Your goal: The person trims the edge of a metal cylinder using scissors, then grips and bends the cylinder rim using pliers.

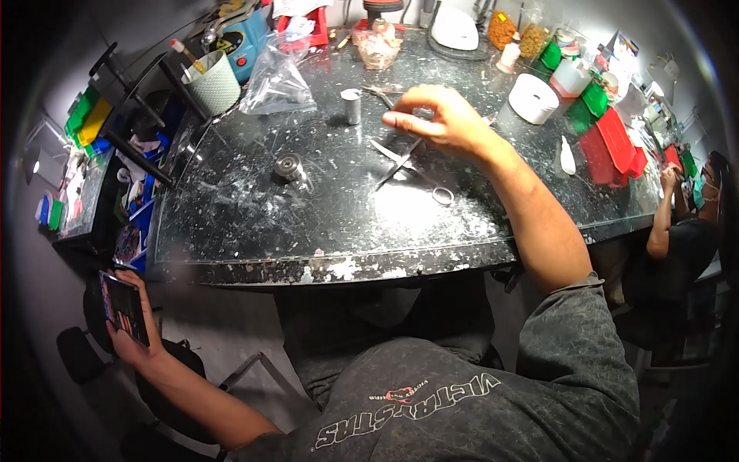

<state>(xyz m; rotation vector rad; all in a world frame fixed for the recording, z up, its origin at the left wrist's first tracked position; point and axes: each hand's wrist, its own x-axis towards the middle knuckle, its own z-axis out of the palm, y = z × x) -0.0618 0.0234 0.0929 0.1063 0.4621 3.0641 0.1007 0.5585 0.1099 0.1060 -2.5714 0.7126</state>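
My left hand (138,331) is closed around a smartphone (125,306), held low beside the table's left end. Above the black worktable (223,223), my right hand (443,119) is curved, thumb and fingers apart, with nothing visible between them. To its left stands a small metal cylinder (352,108) with a pale top. Pliers (377,94) lie just behind the fingertips, partly hidden by the hand. Nearer to me are open scissors (408,163), one handle ring showing. A round metal part with a hole (289,167) rests farther left, beside a small clear piece.
A clear plastic bag (279,81) and a woven-look cup (212,83) stand at the back left. To the right are a white roll (533,98), a small white bottle (567,156) and red bins (616,142). Another person (685,231) sits at the far right.
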